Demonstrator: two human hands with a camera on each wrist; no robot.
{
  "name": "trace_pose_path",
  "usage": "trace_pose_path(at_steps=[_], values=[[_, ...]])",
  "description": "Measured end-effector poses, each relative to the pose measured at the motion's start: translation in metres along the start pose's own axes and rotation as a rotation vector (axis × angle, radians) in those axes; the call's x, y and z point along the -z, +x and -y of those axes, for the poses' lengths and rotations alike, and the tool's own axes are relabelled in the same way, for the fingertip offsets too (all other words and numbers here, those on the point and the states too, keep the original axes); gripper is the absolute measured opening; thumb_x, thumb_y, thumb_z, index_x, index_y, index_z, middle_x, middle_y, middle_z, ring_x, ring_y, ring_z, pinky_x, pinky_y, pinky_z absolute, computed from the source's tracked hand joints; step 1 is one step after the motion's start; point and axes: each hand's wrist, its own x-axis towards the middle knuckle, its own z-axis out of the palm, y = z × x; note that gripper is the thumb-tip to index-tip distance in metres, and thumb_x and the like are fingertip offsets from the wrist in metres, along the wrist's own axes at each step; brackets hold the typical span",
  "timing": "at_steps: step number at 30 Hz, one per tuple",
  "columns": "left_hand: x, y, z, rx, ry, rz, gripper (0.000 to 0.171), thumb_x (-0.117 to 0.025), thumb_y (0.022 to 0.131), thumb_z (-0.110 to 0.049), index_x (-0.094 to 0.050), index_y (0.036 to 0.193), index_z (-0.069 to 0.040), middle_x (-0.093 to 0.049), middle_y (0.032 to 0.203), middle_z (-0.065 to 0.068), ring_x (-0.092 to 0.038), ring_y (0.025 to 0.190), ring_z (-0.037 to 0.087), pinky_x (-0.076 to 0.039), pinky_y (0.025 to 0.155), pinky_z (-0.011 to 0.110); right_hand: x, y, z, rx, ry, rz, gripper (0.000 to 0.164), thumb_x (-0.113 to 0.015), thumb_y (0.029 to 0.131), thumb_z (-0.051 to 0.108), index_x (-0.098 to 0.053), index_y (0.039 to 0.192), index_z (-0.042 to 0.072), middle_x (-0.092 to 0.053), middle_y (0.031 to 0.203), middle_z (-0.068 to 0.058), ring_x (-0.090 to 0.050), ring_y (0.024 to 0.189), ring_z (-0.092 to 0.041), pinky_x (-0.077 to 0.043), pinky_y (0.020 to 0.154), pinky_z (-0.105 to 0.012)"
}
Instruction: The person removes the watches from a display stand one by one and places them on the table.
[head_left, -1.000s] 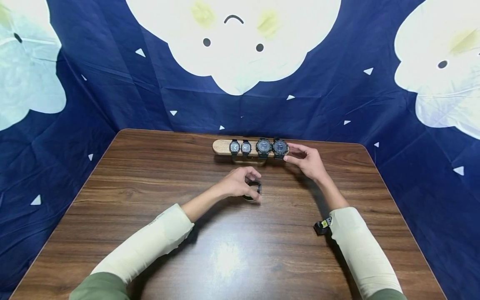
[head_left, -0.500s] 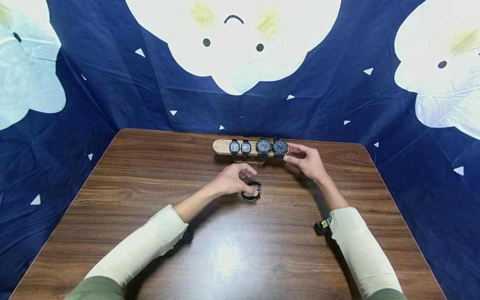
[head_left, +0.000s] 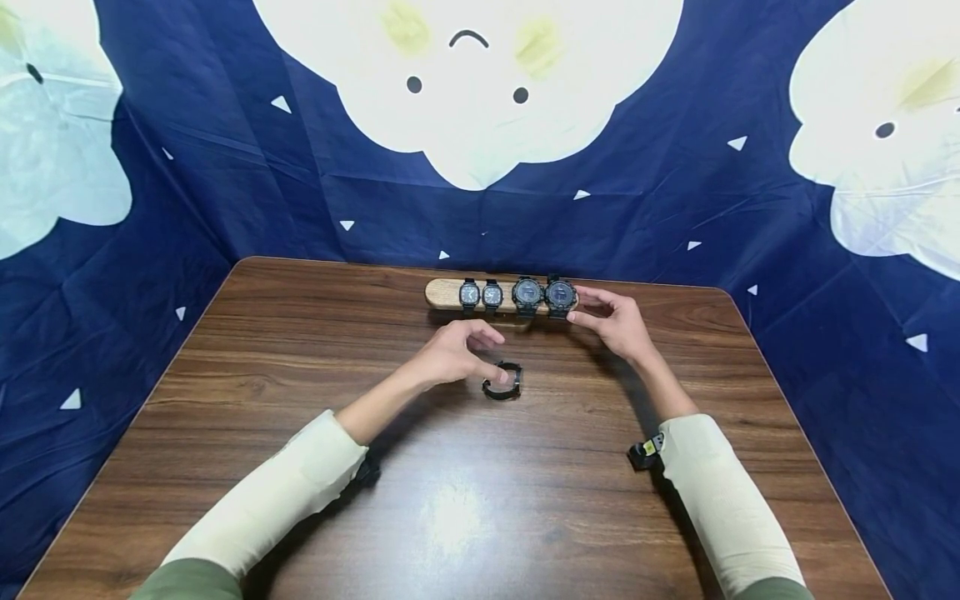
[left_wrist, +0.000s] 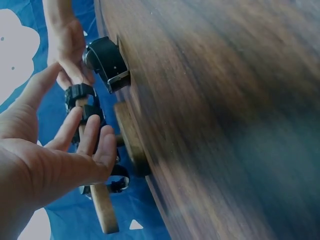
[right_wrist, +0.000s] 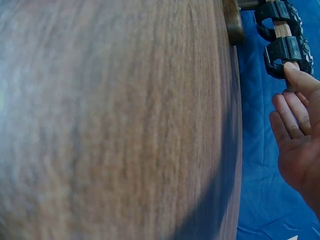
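Observation:
A black watch (head_left: pixel 502 382) with its strap closed into a loop stands on its side on the table. My left hand (head_left: pixel 452 354) is just left of it, fingers apart and holding nothing; its thumb overlaps the loop in the head view, and contact cannot be told. Farther back is a wooden watch stand (head_left: pixel 444 294). Its bar carries two small square-faced watches (head_left: pixel 491 296) and two bulky round ones (head_left: pixel 527 292). My right hand (head_left: pixel 618 327) pinches the bar's right end between thumb and fingers, beside the outermost round watch (right_wrist: pixel 287 52).
The brown wood-grain table (head_left: pixel 300 350) ends a little behind the stand. A dark blue cloth (head_left: pixel 247 183) printed with white clouds hangs around the back and sides. A small black device (head_left: pixel 643 454) sits at the right wrist.
My left hand has drawn back to the left from the loose watch, uncovering more of its loop. That watch stays in place, and my right hand keeps its hold on the stand.

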Motion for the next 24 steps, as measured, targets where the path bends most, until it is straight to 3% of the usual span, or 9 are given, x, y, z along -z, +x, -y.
trace_pose_path(at_steps=[10,19,24], values=[[0.012,-0.003,0.002,-0.021,-0.057,-0.11,0.06,-0.101,0.083,-0.02,-0.077,0.136,-0.006,-0.078,0.139,0.018,-0.072,0.13,0.037,-0.054,0.115,0.05,0.002,-0.001,0.002,-0.01,0.011,0.007,0.057,-0.09,0.097,0.013,-0.072,0.15,0.003,-0.076,0.142,-0.027,-0.072,0.138,-0.042,-0.057,0.102,-0.015],[0.022,-0.003,0.004,-0.054,-0.137,-0.177,0.051,-0.1,0.083,-0.013,-0.079,0.129,-0.007,-0.076,0.138,0.025,-0.07,0.13,0.042,-0.056,0.112,0.045,0.001,-0.001,0.002,-0.013,0.013,0.004,0.057,-0.09,0.097,0.014,-0.072,0.15,0.003,-0.076,0.142,-0.027,-0.072,0.138,-0.044,-0.054,0.096,-0.007],[0.028,-0.002,0.003,-0.086,-0.156,-0.23,0.055,-0.1,0.082,-0.011,-0.077,0.131,-0.001,-0.075,0.135,0.028,-0.069,0.13,0.046,-0.055,0.115,0.054,0.001,-0.001,0.001,-0.008,0.022,0.005,0.056,-0.09,0.097,0.012,-0.072,0.149,0.002,-0.076,0.141,-0.028,-0.072,0.138,-0.044,-0.055,0.096,-0.008]])
